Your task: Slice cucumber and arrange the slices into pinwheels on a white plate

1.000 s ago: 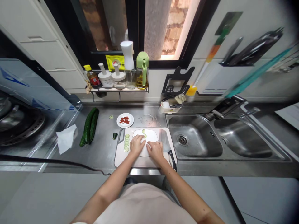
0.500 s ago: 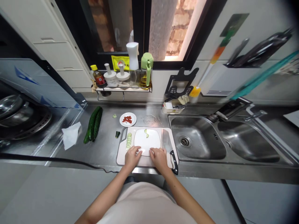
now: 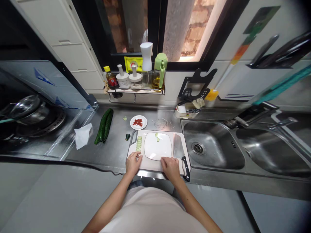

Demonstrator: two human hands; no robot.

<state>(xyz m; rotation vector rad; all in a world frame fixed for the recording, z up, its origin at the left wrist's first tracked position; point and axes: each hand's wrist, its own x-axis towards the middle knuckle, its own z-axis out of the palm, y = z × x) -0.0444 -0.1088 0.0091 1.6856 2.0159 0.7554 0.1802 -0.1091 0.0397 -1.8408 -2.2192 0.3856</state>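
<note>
Head view: at the sink counter, the plate (image 3: 157, 150) lies on the cutting board (image 3: 150, 165), with two pieces of cucumber (image 3: 157, 139) near its far edge. A row of cucumber slices (image 3: 138, 144) overlaps on the board, left of the plate. To work neatly here, you probably do best to peel one slice at a time from the row's near end, pinching it lightly by its rim, since thin, moist slices likely cling and tear. Steady the plate gently, and mind the knife (image 3: 179, 145) lying along the board's right side.

Your left hand (image 3: 133, 162) reaches low at the row's near end, fingers bent, thumb close to index; you cannot tell whether a slice is between them. Your right hand (image 3: 171, 166) curls loosely by the plate's near right corner; whether it grips the rim is unclear.
</note>
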